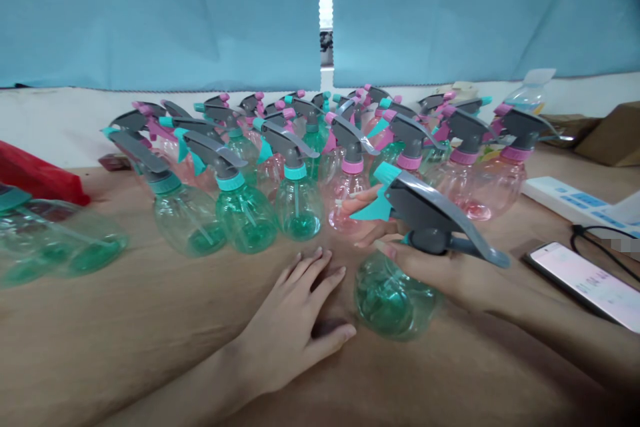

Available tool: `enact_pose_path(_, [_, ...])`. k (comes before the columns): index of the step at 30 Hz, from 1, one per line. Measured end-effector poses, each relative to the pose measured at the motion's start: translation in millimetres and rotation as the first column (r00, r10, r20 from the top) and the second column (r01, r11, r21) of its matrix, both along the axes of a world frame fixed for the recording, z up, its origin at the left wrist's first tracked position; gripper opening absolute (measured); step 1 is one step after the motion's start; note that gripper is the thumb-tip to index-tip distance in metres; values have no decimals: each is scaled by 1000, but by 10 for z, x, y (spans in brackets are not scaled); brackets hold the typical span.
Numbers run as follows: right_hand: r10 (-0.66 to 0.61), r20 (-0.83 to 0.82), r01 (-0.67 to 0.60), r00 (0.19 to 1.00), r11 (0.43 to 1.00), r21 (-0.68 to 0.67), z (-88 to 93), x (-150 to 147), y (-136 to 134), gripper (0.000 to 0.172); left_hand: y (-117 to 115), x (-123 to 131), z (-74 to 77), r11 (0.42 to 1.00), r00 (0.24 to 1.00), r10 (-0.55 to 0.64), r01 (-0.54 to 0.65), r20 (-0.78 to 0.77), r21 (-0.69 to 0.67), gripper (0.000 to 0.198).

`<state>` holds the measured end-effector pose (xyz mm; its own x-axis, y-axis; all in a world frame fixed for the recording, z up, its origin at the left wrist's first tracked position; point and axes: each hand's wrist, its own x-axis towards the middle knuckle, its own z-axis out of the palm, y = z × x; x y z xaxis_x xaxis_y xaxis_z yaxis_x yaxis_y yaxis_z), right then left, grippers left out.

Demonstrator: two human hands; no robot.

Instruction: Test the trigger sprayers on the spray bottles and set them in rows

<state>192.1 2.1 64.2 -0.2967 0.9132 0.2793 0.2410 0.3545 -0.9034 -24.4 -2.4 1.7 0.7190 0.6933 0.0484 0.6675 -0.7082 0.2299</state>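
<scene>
My right hand (425, 270) is closed round the neck of a green spray bottle (395, 303) with a grey and turquoise trigger head. That bottle tilts a little, and the hand covers its collar. Flat on the wooden table, just left of it, my left hand (290, 320) rests with its fingers spread and nothing in them. Beyond the hands stand green spray bottles with turquoise collars, among them a front one (300, 207). A pink spray bottle (347, 190) is close behind the fingers of my right hand, partly hidden by them.
Several more pink and green spray bottles fill the table's back. Left is a blurred green bottle (95, 240) near red material (40, 173). On the right lie a phone (590, 280), a white box-like strip (575, 197), a black cable (607, 257) and a cardboard box (613, 137).
</scene>
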Motion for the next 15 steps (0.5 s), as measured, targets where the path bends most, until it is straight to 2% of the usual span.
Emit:
enact_pose_path(6, [26,-40,-26,999,999,-23,4,-10,13,31,-3,14,6,1000,1000,9,-9,1,-7,62])
enact_pose_path(10, [57,-40,-58,998,998,-19,5,-9,18,21,-6,14,10,1000,1000,5,-5,-7,-15,62])
enact_pose_path(15, [59,-21,-59,998,998,-15,-34,17,35,23,-10,10,12,1000,1000,4,-4,-5,-7,62])
